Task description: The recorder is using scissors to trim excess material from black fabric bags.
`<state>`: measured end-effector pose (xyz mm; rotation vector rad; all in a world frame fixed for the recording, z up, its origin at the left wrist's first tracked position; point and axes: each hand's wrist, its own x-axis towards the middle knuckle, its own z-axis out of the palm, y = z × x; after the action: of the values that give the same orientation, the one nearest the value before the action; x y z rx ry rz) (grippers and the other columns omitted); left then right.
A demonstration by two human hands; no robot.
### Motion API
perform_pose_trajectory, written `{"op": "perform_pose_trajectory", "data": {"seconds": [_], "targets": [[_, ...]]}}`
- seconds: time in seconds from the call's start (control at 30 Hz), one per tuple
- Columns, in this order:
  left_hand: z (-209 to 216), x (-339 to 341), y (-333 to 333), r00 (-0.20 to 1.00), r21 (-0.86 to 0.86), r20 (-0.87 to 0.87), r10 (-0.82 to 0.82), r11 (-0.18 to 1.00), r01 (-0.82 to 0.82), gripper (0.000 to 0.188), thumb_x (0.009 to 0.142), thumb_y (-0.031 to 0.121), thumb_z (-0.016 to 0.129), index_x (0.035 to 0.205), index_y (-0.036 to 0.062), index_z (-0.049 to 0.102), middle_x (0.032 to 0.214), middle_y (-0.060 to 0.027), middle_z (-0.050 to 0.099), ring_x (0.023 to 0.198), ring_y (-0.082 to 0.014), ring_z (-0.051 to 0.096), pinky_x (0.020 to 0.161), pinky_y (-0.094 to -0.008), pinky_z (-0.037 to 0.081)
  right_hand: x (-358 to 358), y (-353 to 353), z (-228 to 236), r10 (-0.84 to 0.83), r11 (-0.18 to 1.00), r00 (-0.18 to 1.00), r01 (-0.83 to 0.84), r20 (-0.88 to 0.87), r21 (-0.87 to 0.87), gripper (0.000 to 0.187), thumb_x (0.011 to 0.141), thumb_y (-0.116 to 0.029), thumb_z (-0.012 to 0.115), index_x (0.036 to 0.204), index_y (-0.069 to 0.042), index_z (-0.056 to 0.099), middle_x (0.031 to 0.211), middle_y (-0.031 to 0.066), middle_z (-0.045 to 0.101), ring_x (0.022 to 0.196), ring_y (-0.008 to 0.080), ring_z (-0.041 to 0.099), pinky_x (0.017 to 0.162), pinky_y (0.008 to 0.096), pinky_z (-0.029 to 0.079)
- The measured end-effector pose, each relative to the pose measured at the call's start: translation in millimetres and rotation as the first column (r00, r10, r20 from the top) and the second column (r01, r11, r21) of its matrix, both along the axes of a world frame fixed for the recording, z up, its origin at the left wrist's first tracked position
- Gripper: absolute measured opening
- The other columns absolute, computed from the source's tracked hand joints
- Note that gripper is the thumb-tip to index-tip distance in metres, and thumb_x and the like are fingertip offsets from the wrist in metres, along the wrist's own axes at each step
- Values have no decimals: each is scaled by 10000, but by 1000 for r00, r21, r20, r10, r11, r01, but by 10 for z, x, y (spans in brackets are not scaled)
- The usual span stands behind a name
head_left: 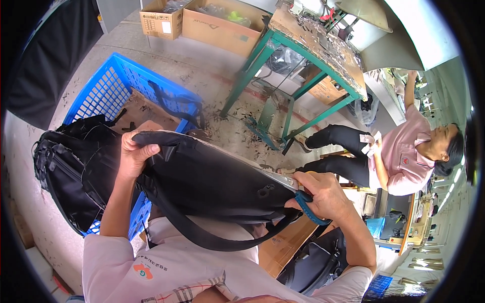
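A black fabric bag (217,177) with a pale upper edge is stretched across in front of me, its wide strap (202,235) hanging in a loop below. Pinched at its left end is my left hand (135,154), thumb on the near side. At the other end, my right hand (323,194) is closed on the bag's corner. A curved blue loop (308,208) lies against that hand's palm; its kind cannot be made out. Left of the bag, a black backpack (76,171) rests on the rim of a blue plastic crate (93,98).
Black straps (177,101) hang over the crate's far side. Beyond stands a green-framed worktable (313,55) littered with scraps. Cardboard boxes (217,25) line the back. A seated co-worker (399,156) is at the right. Another black bag (316,262) lies by my right elbow, near cardboard (285,242).
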<state>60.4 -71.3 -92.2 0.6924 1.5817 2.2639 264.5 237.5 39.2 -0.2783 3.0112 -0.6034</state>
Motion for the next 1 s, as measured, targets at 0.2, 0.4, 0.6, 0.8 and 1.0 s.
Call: {"op": "perform_pose_trajectory", "data": {"seconds": [0.2,0.4,0.6,0.8,1.0], "targets": [[107,68,63,997,-74,78,28,997,-22,290,598,144,802,775,-26,648,796,-75,604,739,-142,550,690,-239,414,-96,-59,82,-23,1000,1000,24,12,-14,419,653,-313,762,870,-32,540,614,105,537,538,286,559,477,358,439],[150,57,65,994,-65,104,36,997,-29,305,585,141,812,796,-13,654,812,-80,623,747,-154,569,712,-244,426,-135,-46,21,9,999,1000,-10,-27,-32,420,651,-337,757,851,-33,547,588,91,519,508,283,537,466,352,435],[161,31,87,992,-33,126,-2,999,6,307,591,117,807,828,-10,657,816,-73,629,760,-150,577,726,-247,435,-135,-18,9,21,1000,998,-21,-51,-12,428,646,-348,757,847,-33,547,580,88,516,503,285,536,458,350,433],[244,48,132,993,-17,110,-32,999,34,297,609,100,793,847,-14,657,819,-61,631,746,-145,586,721,-244,446,-257,-115,33,12,1000,996,-14,-94,-19,442,656,-375,742,850,-28,549,584,95,514,522,298,540,482,366,439],[240,36,90,991,27,69,-113,993,111,193,686,25,720,852,-35,642,870,-57,614,788,-122,555,721,-232,427,-219,-109,-6,24,1000,998,-24,-61,-8,453,636,-370,753,851,-29,548,599,88,528,542,295,550,484,362,439]]}}
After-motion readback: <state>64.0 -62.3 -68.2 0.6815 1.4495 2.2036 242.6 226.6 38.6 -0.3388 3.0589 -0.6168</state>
